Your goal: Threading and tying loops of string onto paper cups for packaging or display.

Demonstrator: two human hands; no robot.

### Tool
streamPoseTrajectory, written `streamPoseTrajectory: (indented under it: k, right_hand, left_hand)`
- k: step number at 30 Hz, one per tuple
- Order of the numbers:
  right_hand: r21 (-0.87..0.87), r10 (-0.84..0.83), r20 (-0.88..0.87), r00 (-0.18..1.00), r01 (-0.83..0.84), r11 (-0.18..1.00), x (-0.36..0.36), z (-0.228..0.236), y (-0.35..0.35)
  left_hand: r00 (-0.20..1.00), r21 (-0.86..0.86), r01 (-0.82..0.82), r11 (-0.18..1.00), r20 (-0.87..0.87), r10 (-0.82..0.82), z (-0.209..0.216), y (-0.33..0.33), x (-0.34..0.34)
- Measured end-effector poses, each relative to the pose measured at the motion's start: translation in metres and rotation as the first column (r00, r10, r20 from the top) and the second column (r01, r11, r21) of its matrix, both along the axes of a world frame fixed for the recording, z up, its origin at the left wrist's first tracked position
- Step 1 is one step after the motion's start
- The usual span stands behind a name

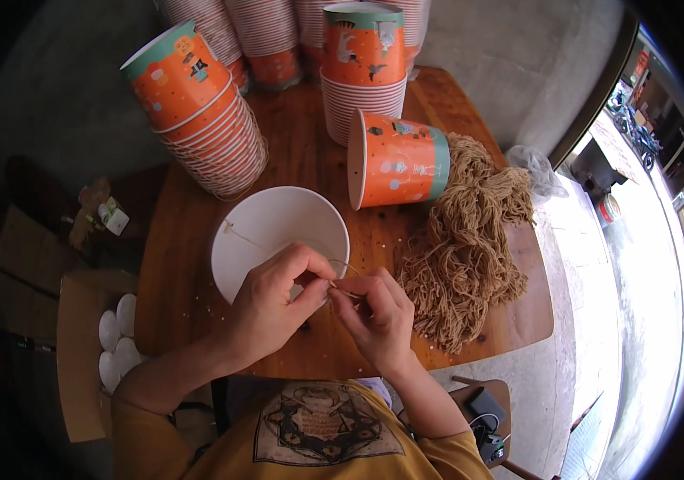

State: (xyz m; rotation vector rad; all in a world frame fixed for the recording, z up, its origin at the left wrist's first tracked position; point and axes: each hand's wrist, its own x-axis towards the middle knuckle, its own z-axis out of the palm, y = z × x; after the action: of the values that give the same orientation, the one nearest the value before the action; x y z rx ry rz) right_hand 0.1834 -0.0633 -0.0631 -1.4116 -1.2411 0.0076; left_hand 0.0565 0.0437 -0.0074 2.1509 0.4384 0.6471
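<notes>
A wooden table [294, 136] is set against a grey wall [510, 64]. At left, four white round pieces [110, 330] are held in one cardboard box [78, 352]. On the table, one leaning bucket stack [198, 120] is followed by one open bucket [294, 208]. One thin cord [246, 238], run from its wall, is pinched between the fingertips of the left hand [278, 296] and right hand [374, 308]. One upright stack [366, 80], one sideways bucket [402, 160] and one tan cord heap [470, 256] are placed rightward.
</notes>
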Motion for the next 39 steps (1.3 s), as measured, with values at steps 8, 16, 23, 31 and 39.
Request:
streamPoseTrajectory:
  k: [8, 16, 23, 31, 39]
  right_hand:
    - [-0.023, 0.039, -0.199, 0.979, -0.044, 0.999, -0.006, 0.003, -0.002]
    - [0.003, 0.144, -0.591, 0.793, -0.176, 0.984, -0.007, -0.008, -0.002]
    - [-0.011, 0.061, -0.380, 0.923, -0.071, 0.997, -0.001, -0.001, -0.001]
    - [-0.017, 0.099, -0.546, 0.832, -0.130, 0.991, -0.002, 0.005, 0.000]
    - [-0.008, 0.166, -0.551, 0.818, -0.204, 0.979, 0.000, 0.001, -0.002]
  left_hand:
    - [1.000, -0.091, -0.005, 0.996, 0.029, 0.008, 0.002, -0.005, 0.004]
    - [0.996, -0.355, 0.057, 0.933, -0.050, -0.080, 0.006, 0.004, 0.004]
    - [1.000, -0.326, 0.028, 0.945, -0.003, -0.031, 0.005, 0.001, 0.007]
    - [0.986, -0.149, 0.137, 0.979, -0.071, -0.149, 0.010, 0.001, 0.004]
    - [0.991, -0.340, 0.129, 0.932, 0.020, -0.130, 0.005, 0.006, 0.005]
